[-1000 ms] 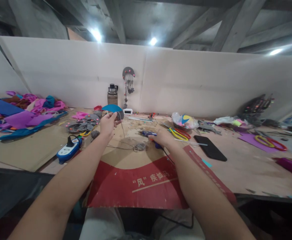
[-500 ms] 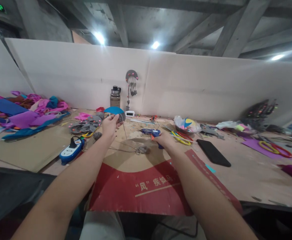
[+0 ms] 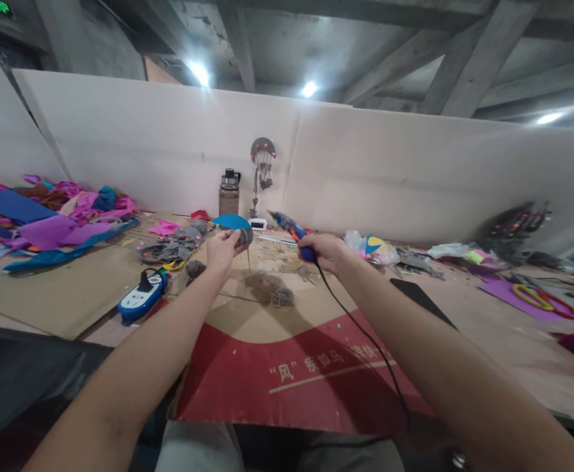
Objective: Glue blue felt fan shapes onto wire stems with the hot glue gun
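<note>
Pinched in my left hand (image 3: pixel 224 250) is a curved blue felt piece (image 3: pixel 231 221) with a grey part at its right end, where grey yarn hangs down. My right hand (image 3: pixel 327 252) grips a blue glue gun (image 3: pixel 291 226) by its handle. Its nozzle tilts up to the left, close to the felt piece but apart from it, and a black cord (image 3: pixel 360 328) trails from it. Under my hands a small bundle of grey yarn (image 3: pixel 283 297) lies on the red and tan cardboard (image 3: pixel 247 377).
A white and blue power strip (image 3: pixel 142 300), grey felt pieces with pink dots (image 3: pixel 171 248) and colourful fabric scraps (image 3: pixel 55 223) lie left. A bottle (image 3: pixel 229 193) stands by the white partition. A black phone (image 3: pixel 419 298) and scissors (image 3: pixel 545 301) lie right.
My right hand has lifted the glue gun off the cardboard and brought it up beside the felt piece. Its cord now shows. My left hand has shifted slightly right, still holding the felt.
</note>
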The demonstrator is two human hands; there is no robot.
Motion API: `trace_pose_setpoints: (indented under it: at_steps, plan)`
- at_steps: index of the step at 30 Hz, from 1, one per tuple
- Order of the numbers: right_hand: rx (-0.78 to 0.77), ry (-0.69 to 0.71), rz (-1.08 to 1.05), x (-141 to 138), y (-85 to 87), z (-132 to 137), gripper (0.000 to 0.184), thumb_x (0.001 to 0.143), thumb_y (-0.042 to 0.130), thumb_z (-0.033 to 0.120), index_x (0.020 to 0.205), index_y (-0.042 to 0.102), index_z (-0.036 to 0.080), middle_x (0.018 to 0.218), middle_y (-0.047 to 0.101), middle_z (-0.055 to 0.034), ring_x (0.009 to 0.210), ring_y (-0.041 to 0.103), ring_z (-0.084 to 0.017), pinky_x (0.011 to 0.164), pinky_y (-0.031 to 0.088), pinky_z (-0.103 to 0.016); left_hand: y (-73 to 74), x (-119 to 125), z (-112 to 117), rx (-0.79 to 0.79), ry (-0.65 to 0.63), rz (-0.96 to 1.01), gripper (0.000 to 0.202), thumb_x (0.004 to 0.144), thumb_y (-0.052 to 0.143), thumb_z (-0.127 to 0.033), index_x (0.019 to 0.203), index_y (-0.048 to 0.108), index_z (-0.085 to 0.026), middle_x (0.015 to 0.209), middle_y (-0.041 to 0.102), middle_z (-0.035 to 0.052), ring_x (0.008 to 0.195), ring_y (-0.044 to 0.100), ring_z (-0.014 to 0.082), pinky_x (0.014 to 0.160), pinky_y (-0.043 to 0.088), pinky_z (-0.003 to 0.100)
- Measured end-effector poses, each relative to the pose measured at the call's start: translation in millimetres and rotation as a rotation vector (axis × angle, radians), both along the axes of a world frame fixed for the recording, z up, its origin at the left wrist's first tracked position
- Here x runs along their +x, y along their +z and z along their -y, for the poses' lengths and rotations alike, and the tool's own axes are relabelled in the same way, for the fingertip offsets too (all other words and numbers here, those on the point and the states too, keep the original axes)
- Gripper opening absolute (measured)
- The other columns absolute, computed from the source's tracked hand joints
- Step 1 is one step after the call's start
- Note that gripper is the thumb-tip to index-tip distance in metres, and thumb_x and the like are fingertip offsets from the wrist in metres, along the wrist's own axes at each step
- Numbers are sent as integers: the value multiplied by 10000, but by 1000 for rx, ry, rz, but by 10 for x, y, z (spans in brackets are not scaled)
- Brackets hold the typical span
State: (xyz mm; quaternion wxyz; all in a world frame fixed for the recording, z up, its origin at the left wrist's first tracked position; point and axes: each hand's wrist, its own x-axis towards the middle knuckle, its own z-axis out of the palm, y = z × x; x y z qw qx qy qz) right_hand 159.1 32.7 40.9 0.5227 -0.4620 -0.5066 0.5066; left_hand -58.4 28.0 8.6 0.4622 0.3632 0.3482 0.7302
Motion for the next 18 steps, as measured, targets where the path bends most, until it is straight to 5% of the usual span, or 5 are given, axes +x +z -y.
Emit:
trace_pose_setpoints:
  at_steps: [4, 7, 11, 18]
  plan:
    - [-1, 33, -178, -189, 427, 22, 178, 597, 558, 66, 724, 474, 158, 566, 477, 47, 475, 467, -54, 458, 483, -179, 2, -17, -10, -10, 16, 35, 129, 686, 660, -204, 690, 562, -120, 642, 613, 5, 608, 598, 105, 675, 544, 307]
    - [46, 51, -283, -348, 486, 108, 185, 626, 534, 85, 766, 459, 180, 547, 456, 67, 473, 476, -57, 478, 500, -188, -4, -33, -3, -16, 8, 52, 109, 692, 656, -193, 701, 582, -114, 673, 635, 26, 612, 603, 103, 684, 541, 299]
    - [252, -96, -228, -426, 212, 253, 251, 647, 531, 127, 875, 461, 206, 671, 545, 62, 507, 537, -63, 446, 489, -178, -13, -31, 17, -6, -31, 52, 96, 707, 648, -181, 694, 582, -113, 675, 636, 33, 599, 600, 94, 659, 541, 276]
    - [361, 74, 84, -214, -209, 587, 235, 762, 542, 298, 953, 497, 168, 924, 637, -50, 559, 592, -102, 445, 501, -238, -84, 42, 18, -8, -123, 21, 208, 653, 730, -224, 661, 553, -113, 692, 650, 50, 623, 625, 120, 645, 552, 293]
